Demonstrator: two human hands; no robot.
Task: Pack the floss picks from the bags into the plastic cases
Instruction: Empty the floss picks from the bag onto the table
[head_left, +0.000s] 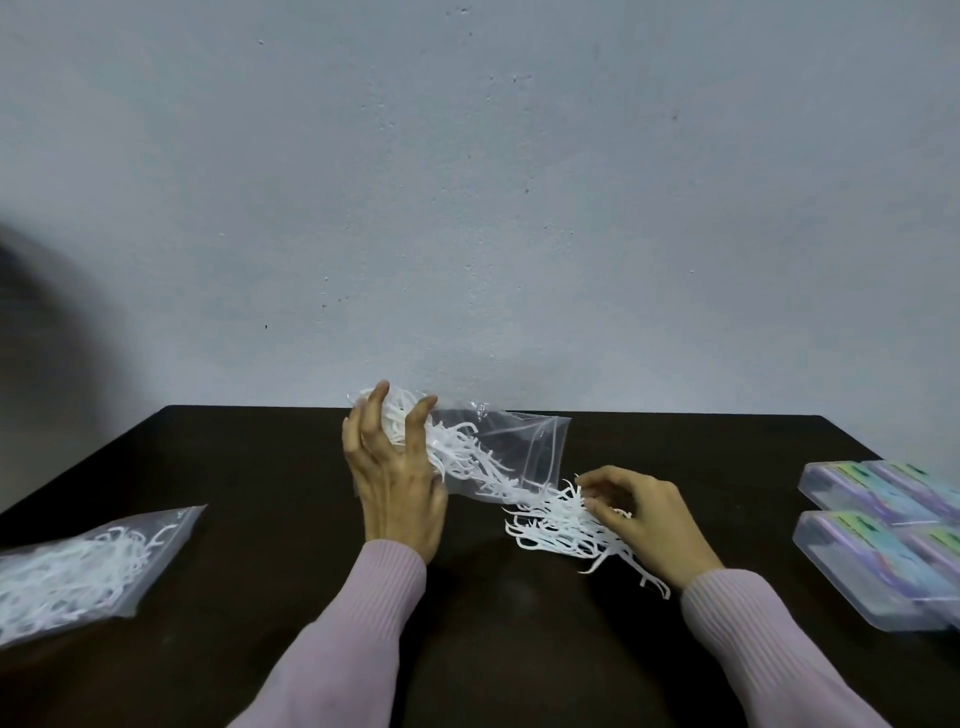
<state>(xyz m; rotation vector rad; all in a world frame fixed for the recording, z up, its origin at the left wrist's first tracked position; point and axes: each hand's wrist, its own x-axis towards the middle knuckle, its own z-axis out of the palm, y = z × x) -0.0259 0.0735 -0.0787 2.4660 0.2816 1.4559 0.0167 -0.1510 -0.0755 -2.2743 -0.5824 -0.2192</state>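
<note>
Two bags: we tip one bag (498, 452) with left hand (397, 483) clutching it; right hand (644, 514) fingers curl on spilled picks (556, 525). Second bag (88, 566) left of pile full, cases (878, 535) right of pile unfilled.

Plain room; dark table (260, 467), bare wall (467, 182)

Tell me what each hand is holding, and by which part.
The left hand grips the clear plastic bag by its closed, raised end. The right hand rests curled on the pile of white floss picks; whether it pinches any cannot be told.
</note>
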